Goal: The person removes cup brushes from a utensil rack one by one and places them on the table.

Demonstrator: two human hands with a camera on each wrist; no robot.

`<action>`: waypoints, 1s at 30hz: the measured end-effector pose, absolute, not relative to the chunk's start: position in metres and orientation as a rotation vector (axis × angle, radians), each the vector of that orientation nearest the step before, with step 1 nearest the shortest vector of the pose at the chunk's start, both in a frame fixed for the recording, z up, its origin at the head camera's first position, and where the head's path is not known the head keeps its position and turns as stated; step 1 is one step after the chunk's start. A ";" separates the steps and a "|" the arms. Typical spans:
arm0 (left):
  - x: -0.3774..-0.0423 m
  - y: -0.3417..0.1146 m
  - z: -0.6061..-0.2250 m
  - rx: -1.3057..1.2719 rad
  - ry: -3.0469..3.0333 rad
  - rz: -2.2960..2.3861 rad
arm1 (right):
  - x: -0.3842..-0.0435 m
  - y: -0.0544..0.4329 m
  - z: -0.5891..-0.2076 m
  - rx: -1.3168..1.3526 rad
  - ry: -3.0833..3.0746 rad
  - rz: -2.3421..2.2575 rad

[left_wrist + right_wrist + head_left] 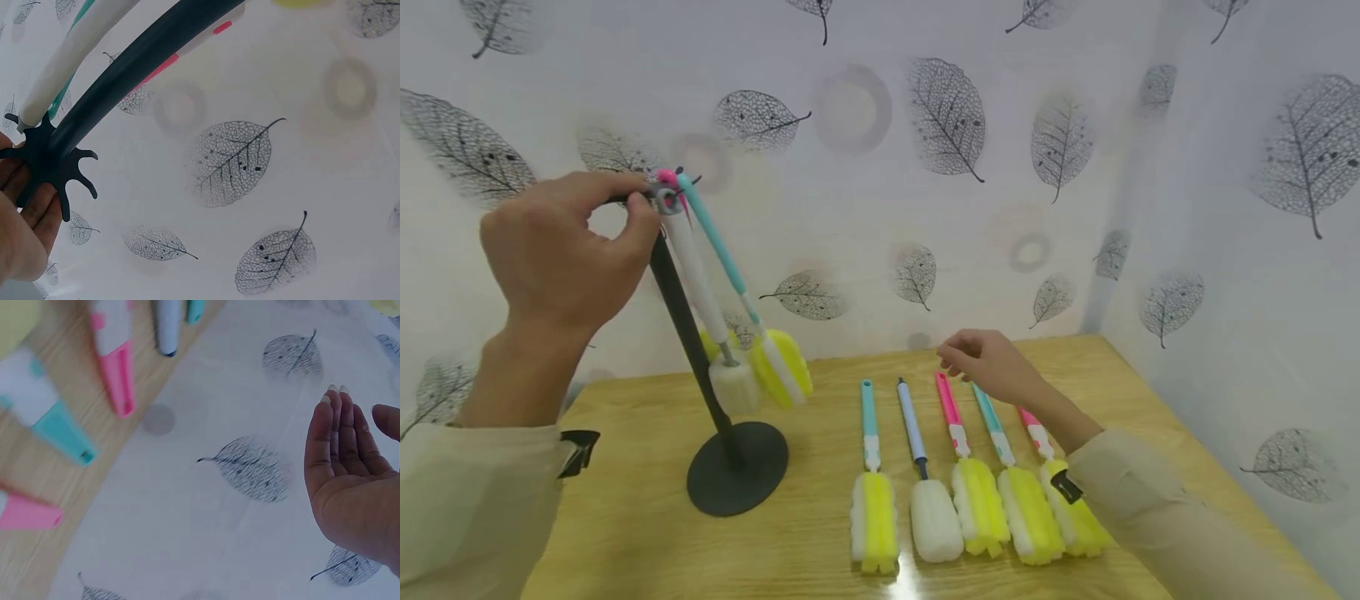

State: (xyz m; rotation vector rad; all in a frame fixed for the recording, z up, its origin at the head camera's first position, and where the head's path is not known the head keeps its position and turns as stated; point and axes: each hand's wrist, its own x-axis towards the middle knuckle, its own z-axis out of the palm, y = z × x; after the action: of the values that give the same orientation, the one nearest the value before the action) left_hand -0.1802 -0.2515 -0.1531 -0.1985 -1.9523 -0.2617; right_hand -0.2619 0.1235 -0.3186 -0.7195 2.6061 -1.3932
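Observation:
In the head view, my left hand (568,242) pinches the hooked top of a black stand (673,283), which leans over its round base. A white-handled sponge brush (695,279) and a teal-handled sponge brush (718,246) hang from it; a pink-handled one (667,176) is mostly hidden behind. The left wrist view shows the star-shaped hooks (47,159) against my left fingers. My right hand (996,367) hovers with loosely bent fingers above the row of brushes. Nearest to it lies a pink-handled brush (949,408); the right wrist view shows nothing in its palm.
On the wooden table (625,500) lie several brushes side by side, among them a teal-handled one (869,425) and a grey-blue one with a white sponge (936,521). Behind stands a leaf-patterned wall covering (865,208).

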 end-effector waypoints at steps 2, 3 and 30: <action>-0.181 -0.252 -0.153 -0.191 -1.958 -0.258 | -0.257 0.098 -0.309 -0.808 2.554 -1.470; -0.181 -0.252 -0.154 -0.184 -1.960 -0.254 | -0.254 0.085 -0.306 -0.862 2.531 -1.509; -0.177 -0.251 -0.149 -0.233 -1.907 -0.223 | -0.213 -0.111 -0.272 -1.152 2.525 -1.899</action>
State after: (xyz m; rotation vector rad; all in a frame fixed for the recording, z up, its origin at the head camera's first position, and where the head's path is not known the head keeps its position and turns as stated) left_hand -0.1770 -0.2514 -0.1492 -0.2328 -1.9073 -0.2226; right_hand -0.2133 -0.1110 -0.2715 -1.1517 2.5246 -1.8990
